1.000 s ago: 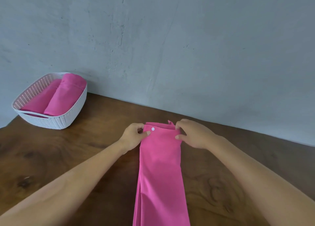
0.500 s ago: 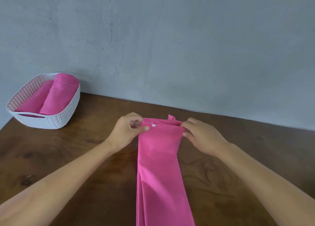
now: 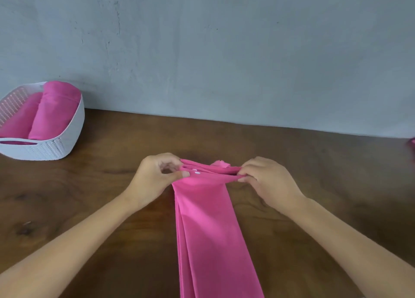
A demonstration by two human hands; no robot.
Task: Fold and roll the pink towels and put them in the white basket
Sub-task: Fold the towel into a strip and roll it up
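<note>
Pink towel (image 3: 208,230), folded lengthwise into a long narrow strip, lies on the wooden table (image 3: 107,219) at the centre of the view. It runs from the near edge of the frame, where it is cut off, to a far end between the two hands. Several layered edges show along its left side. The far end is raised slightly off the table and bunched, with the stacked layers visible edge-on. A small white snap (image 3: 197,173) sits on the top face near the far left corner. A short pink tab (image 3: 221,163) sticks up just behind the far edge.

Left hand (image 3: 157,176): fingers curled, thumb laid on top of the cloth, pinching the far left corner of the towel. Right hand (image 3: 267,181): fingers curled, pinching the far right corner of the same end. Both bare forearms reach in from the near side.

White basket (image 3: 51,149), with a perforated wall and a slot handle, stands at the far left of the table, close to the grey wall (image 3: 224,50) and well apart from the hands. It holds two rolled pink towels side by side. The right roll (image 3: 54,111) rides up over the far rim; the left roll (image 3: 20,118) lies lower.

At the far right frame edge a pink scrap (image 3: 412,143) shows at table level. Too little of it is visible to identify.
</note>
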